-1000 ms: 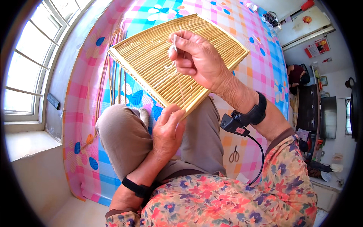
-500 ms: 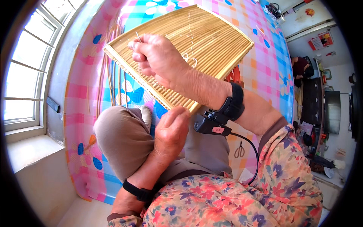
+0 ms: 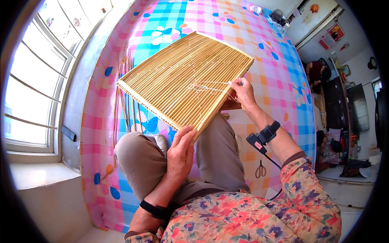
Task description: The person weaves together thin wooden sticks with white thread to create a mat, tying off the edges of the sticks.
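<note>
A tilted panel of parallel straw-coloured reeds in a pale frame rises above my bent knees. My left hand grips its near corner, fingers curled over the edge. My right hand pinches white thread at the panel's right edge, with what looks like a thin needle at the fingertips, too small to be sure. Loose loops of the thread lie across the reeds, and stitched lines run over the surface.
I sit on a checked, flowered sheet. Scissors lie right of my knees, long loose sticks left of the panel. A barred window and sill are at left; another person sits far right, beside dark furniture.
My right hand has swung from high over the panel's left part down to its right edge, trailing thread. The panel now sits lower at its far corner; my left hand still grips it.
</note>
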